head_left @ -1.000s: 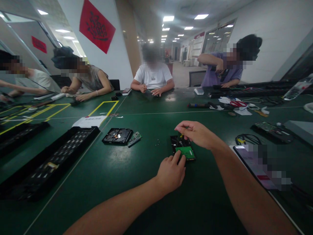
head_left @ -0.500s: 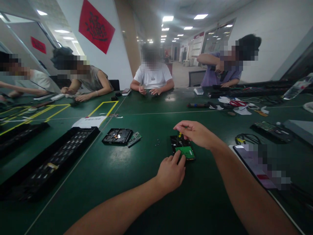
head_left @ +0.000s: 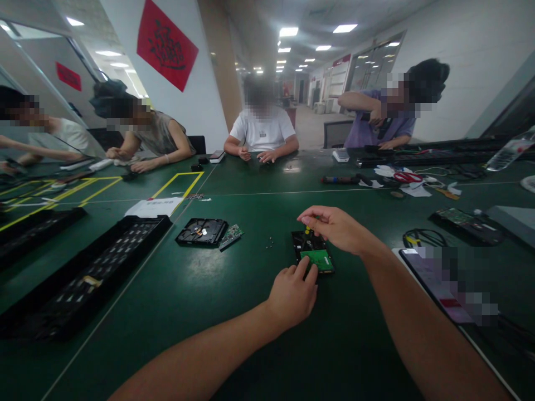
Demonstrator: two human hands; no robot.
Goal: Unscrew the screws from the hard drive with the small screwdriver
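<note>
In front of me lies a black hard drive (head_left: 298,243) with a green circuit board (head_left: 320,260) on its near part. My left hand (head_left: 292,289) rests its spread fingertips on the board's left near edge; its thumb is hidden. Over the drive's far part, my right hand (head_left: 330,223) pinches a small yellow-and-black screwdriver (head_left: 308,229), held nearly upright with its tip down toward the drive. Several tiny screws (head_left: 270,243) lie loose to the left. Further left sit another opened drive (head_left: 202,231) and a detached circuit board (head_left: 231,236).
A long black tray (head_left: 96,273) fills the left side. On the right are a tablet-like screen (head_left: 430,284), a cable coil (head_left: 424,238) and another drive (head_left: 466,225). Tools and a bottle (head_left: 507,153) lie beyond. Several people sit across the green table (head_left: 200,323).
Almost nothing differs. Both hands and the screwdriver keep their places at the drive; the whole view has shifted very slightly.
</note>
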